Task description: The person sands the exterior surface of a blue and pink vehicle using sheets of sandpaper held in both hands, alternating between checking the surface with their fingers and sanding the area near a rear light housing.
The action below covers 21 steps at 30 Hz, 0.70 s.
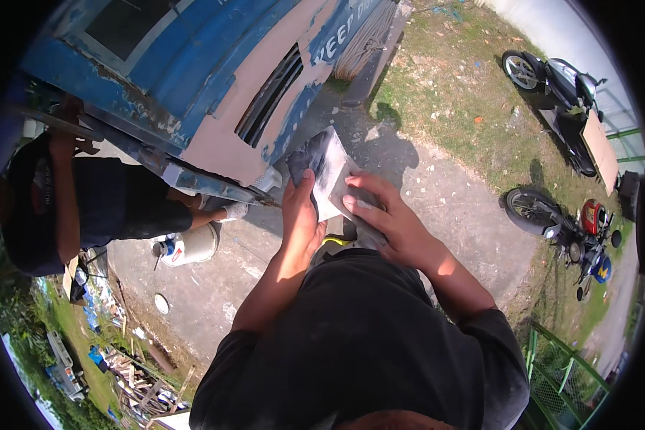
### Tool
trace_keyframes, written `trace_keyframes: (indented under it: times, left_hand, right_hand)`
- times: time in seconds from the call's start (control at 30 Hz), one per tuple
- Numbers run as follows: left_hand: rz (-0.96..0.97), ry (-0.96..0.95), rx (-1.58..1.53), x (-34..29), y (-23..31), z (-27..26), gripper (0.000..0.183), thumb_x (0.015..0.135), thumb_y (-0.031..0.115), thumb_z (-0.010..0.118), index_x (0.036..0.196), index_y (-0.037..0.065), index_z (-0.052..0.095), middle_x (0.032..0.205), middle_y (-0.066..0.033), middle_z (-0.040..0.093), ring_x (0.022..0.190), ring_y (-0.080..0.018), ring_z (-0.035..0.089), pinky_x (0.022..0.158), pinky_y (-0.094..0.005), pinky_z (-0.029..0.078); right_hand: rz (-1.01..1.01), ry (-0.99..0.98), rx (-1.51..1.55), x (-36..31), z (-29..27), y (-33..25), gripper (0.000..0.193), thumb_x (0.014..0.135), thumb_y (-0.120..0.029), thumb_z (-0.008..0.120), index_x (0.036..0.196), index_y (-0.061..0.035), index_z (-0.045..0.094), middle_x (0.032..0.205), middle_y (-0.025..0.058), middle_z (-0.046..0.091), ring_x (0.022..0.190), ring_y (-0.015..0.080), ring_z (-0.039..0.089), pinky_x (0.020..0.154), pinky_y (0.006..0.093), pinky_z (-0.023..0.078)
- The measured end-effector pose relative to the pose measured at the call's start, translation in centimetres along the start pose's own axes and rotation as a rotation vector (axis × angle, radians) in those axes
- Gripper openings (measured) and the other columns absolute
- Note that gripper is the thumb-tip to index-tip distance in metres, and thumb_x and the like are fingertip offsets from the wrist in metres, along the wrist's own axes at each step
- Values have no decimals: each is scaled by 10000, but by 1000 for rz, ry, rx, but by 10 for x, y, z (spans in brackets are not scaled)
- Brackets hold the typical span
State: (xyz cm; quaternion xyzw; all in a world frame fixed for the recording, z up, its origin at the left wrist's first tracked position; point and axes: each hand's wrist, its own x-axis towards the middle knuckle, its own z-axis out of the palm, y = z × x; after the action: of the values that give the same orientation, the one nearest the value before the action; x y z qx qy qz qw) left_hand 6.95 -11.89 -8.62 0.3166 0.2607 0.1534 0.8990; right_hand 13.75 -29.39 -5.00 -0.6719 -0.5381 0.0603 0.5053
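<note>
My left hand (299,218) and my right hand (387,215) both grip a sheet of sandpaper (324,168), dark grey on one face and white on the other. The sheet is held in front of my chest, folded or bent between the hands. My left thumb lies along its left edge. Fingers of my right hand press on its lower right part. Just beyond the sheet is a blue vehicle body (215,79) with pinkish filler patches and a slotted vent (269,93).
Another person in dark clothes (100,204) crouches at the left beside the vehicle, near a white canister (190,245). Two motorcycles (562,226) (559,86) stand on grass at the right. Concrete ground (444,208) lies below. A green fence (566,373) is at lower right.
</note>
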Motion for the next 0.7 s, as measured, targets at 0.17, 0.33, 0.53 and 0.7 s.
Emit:
trace_keyframes:
  times: [0.17,0.33,0.53,0.7]
  left_hand:
    - [7,57,80,-5,7,12,366,1011,154,498,1339,8,425,1177,-145,609,1031,-254,657,823,-385,576]
    - [164,-16,144,6,37,-10,460,999,223,540,1391,26,400,1247,-127,572,1144,-248,591,952,-411,503]
    - [467,270,254,24,63,17,623,977,304,588,1451,2,320,1394,-160,459,1262,-300,495,1074,-446,401]
    - [515,455,142,48,58,22,695,978,405,567,1482,19,283,1441,-174,411,1305,-323,456,1098,-469,384]
  right_hand:
    - [55,-32,-172,-8,7,36,671,712,64,636,1318,-220,589,1335,145,496,1253,409,464,1053,485,413]
    - [307,-181,-189,-31,13,118,583,862,45,576,1392,-187,508,1432,173,429,1307,353,443,1065,403,406]
    - [560,248,305,10,30,208,497,931,1,503,1418,-67,431,1360,174,480,1309,324,451,1090,363,351]
    - [337,429,400,149,40,286,458,927,-2,503,1380,-42,457,1311,184,516,1264,354,485,1071,385,368]
